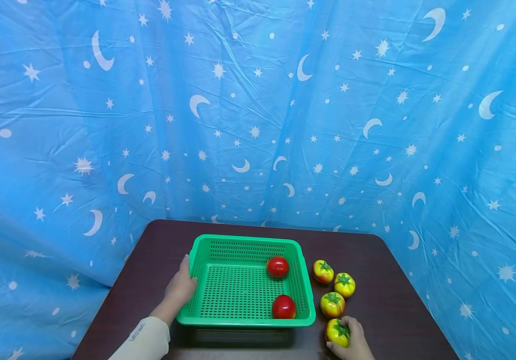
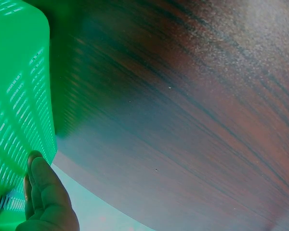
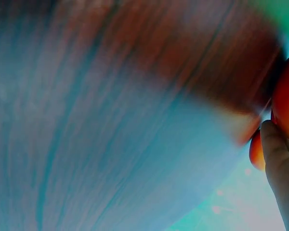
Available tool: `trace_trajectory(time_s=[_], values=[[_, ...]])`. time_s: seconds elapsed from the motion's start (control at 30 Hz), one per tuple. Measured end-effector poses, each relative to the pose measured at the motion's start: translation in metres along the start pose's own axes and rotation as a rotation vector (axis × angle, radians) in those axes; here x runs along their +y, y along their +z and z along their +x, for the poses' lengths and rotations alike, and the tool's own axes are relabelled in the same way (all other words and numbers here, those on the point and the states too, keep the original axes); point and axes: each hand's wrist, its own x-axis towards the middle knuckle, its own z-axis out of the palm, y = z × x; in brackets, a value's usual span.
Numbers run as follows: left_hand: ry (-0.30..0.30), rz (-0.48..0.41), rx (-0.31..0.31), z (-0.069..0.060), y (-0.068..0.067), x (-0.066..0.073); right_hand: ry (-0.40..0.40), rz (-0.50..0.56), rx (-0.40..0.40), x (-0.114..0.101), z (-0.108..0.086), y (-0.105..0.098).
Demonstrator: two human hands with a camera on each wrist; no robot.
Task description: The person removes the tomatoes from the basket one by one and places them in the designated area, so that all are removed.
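A green plastic basket [image 1: 244, 321] with slotted walls stands on the table, two red tomatoes [image 1: 278, 267] lying in its right half. My left hand [image 1: 181, 287] holds the basket's left side, thumb at the rim; the left wrist view shows its fingers [image 2: 50, 192] straight along the outer wall. To the right of the basket, yellow-and-red tomatoes with green leafy tops [image 1: 332, 304] form an uneven row. My right hand [image 1: 354, 342] grips the nearest yellow tomato [image 1: 337, 333]. Its reddish side [image 3: 288, 98] shows at the right wrist view's edge, partly cut off.
The dark wooden table [image 1: 388, 300] has rounded far corners. A blue curtain [image 1: 258, 115] with white moons and stars hangs behind it and along both sides. Another tomato [image 3: 256, 151] shows beyond the right fingers in the right wrist view.
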Motion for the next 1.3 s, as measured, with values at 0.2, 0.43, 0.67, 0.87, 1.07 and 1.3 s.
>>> trace_trajectory(time_s=[0.2, 0.43, 0.67, 0.87, 1.07, 1.3], values=[[-0.005, -0.001, -0.005, 0.0, -0.001, 0.0, -0.003, -0.003, 0.001, -0.004, 0.0, -0.005], [0.002, -0.015, -0.002, 0.0, -0.001, -0.001, 0.063, 0.051, -0.037, -0.018, 0.004, -0.02], [-0.001, -0.019, 0.0, 0.001, -0.002, -0.001, 0.04, 0.053, -0.018, -0.044, 0.015, -0.052], [0.005, -0.022, -0.013, 0.001, 0.0, -0.002, -0.007, 0.104, -0.011, -0.064, 0.026, -0.079], [0.002, -0.023, -0.014, 0.001, 0.001, -0.003, -0.113, 0.104, -0.01, -0.085, 0.041, -0.084], [-0.008, -0.016, 0.002, 0.002, 0.002, -0.002, -0.286, 0.046, -0.007, -0.117, 0.064, -0.074]])
